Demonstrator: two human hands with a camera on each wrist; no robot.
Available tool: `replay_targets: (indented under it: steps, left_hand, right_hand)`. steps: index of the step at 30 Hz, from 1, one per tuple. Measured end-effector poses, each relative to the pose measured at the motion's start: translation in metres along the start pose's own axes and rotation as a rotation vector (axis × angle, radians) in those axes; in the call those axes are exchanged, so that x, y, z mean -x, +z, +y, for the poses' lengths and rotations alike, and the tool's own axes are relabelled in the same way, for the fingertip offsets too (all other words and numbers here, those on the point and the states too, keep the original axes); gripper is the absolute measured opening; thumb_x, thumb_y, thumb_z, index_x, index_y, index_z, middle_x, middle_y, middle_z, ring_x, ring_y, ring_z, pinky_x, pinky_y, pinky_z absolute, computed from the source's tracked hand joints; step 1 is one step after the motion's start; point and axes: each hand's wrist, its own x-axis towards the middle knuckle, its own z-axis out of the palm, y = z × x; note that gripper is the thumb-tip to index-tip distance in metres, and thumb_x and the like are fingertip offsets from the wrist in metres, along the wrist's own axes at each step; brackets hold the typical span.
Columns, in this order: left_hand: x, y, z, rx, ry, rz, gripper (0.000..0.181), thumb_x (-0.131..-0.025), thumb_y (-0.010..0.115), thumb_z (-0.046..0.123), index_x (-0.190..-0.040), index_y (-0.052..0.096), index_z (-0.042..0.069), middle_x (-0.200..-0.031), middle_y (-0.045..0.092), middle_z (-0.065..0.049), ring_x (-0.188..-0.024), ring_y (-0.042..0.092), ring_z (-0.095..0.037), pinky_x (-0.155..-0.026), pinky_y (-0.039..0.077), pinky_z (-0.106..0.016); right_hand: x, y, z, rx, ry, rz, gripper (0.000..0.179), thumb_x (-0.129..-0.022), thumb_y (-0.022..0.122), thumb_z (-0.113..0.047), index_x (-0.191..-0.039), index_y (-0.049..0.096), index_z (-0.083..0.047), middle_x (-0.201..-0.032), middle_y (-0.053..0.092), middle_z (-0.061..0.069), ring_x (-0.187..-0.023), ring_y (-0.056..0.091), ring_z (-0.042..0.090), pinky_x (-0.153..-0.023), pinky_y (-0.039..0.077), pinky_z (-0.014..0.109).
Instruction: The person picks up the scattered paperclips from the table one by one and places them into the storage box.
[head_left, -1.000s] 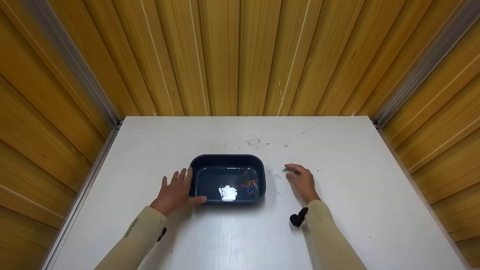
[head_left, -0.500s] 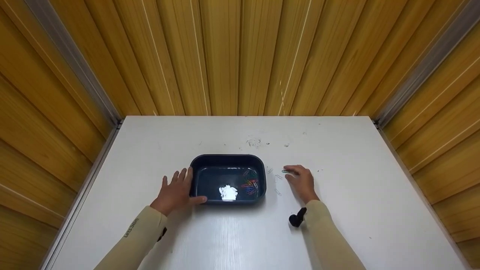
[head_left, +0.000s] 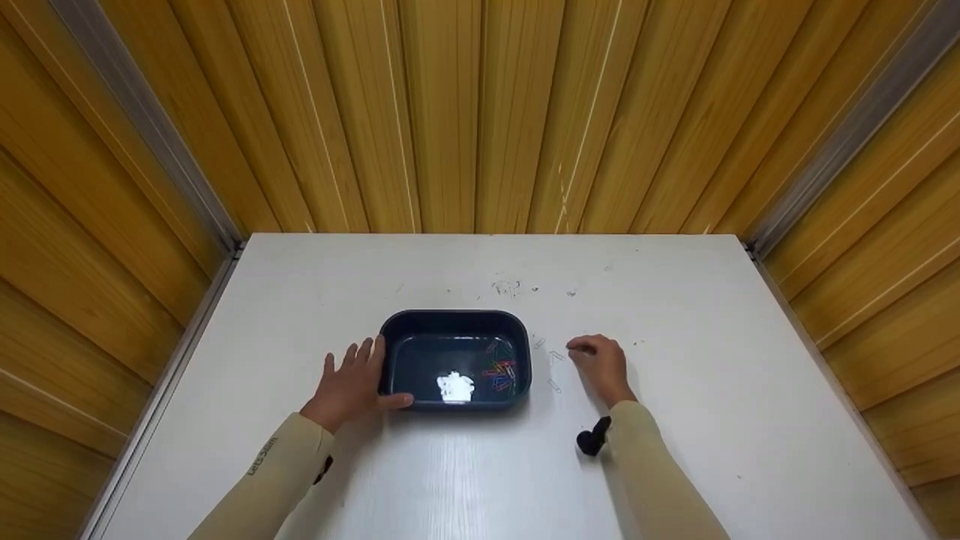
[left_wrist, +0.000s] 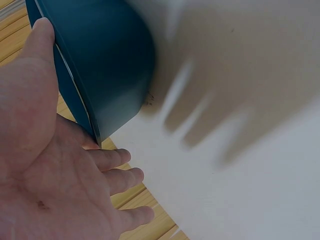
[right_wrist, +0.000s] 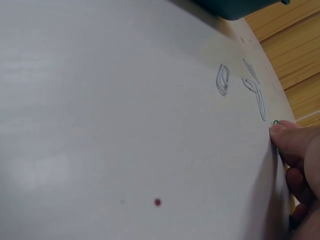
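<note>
In the head view, a dark blue rectangular tray stands at the middle of the white table. My left hand rests against its left side, fingers spread and fairly straight, thumb over the near rim. To the right of the tray, my right hand pinches a green paper clip between thumb and index finger; the fingertips hide most of it. Several coloured paper clips lie inside the tray at its right end. Between tray and right hand lie pale paper clips on the tabletop.
The white table has dark scuff marks beyond the tray. Wood-patterned panels enclose it at the back and both sides. A black round device sits on the right wrist.
The right hand has come slightly nearer and its fingers have closed up. The green paper clip, which stuck out from the fingertips, is now mostly hidden. The left hand and tray stay put.
</note>
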Motion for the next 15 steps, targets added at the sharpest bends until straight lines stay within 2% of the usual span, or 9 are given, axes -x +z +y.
replay_targets:
  steps: [15]
  left_hand:
    - [-0.0013, 0.0021, 0.0014, -0.007, 0.002, 0.01, 0.113, -0.078, 0.066, 0.066, -0.154, 0.014, 0.001, -0.159, 0.022, -0.022, -0.147, 0.02, -0.043, -0.113, 0.009, -0.07]
  right_hand:
    - [-0.0019, -0.0028, 0.0001, -0.013, 0.026, -0.017, 0.013, -0.089, 0.067, -0.005, -0.1, 0.074, -0.007, -0.104, 0.072, 0.011, -0.102, 0.063, 0.025, -0.091, 0.049, 0.038]
